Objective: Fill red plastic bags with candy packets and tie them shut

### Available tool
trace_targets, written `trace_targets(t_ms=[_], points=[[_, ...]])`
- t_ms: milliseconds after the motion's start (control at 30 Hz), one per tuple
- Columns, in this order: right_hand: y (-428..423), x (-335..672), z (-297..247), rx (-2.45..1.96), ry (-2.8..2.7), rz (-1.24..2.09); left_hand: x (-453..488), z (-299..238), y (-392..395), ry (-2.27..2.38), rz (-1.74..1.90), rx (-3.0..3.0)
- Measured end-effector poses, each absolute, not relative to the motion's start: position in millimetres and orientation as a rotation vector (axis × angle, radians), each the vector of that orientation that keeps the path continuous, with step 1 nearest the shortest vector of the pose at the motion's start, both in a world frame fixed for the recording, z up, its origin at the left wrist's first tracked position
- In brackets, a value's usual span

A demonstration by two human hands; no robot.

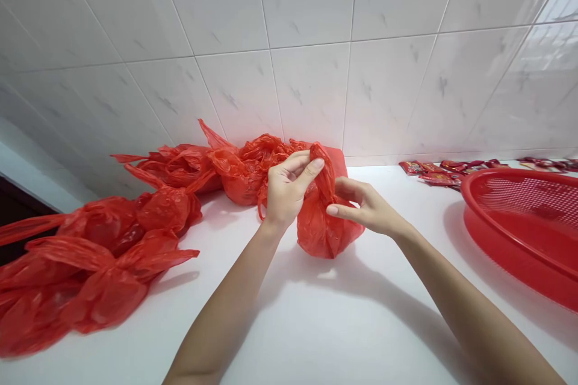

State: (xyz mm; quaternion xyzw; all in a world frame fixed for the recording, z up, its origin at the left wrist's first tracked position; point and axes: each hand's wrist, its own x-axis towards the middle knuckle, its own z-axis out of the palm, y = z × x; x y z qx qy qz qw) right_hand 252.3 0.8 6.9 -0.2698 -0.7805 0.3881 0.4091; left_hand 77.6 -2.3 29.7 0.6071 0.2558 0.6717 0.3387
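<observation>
In the middle, a filled red plastic bag (pixel 323 234) hangs or rests just above the white tabletop; which of the two I cannot tell. My left hand (pixel 289 186) is closed on the bag's gathered top, thumb pressing from the front. At the bag's neck, my right hand (pixel 363 207) has its thumb against the near side, while its fingertips curl partly out of sight behind the plastic. The bag's contents are hidden.
Several tied red bags (pixel 108 277) line the left side and the wall. A red perforated basket (pixel 506 252) stands at right. Small red packets (pixel 438 177) lie behind it on the white table (pixel 316 337). A tiled wall (pixel 307 84) bounds the back.
</observation>
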Motion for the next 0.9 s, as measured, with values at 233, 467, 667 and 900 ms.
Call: trace_targets(t_ms=[233, 467, 667, 900], points=[[-5.5, 242.0, 4.7, -0.691, -1.797, 0.789, 81.1, 28.8, -3.4, 0.674, 1.748, 1.497], [-3.1, 255.5, 12.3, -0.617, -1.716, 0.767, 63.1, 16.8, 27.1, 0.859, 1.817, 1.16], [-1.8, 268.9, 17.6, -0.53, -1.849, 0.823, 59.9, 4.4, 36.5, 0.986, 1.729, 1.177], [-4.0, 275.8, 23.6, -0.53, -2.0, 0.862, 55.6, -1.9, 43.6, 1.074, 1.693, 1.174]])
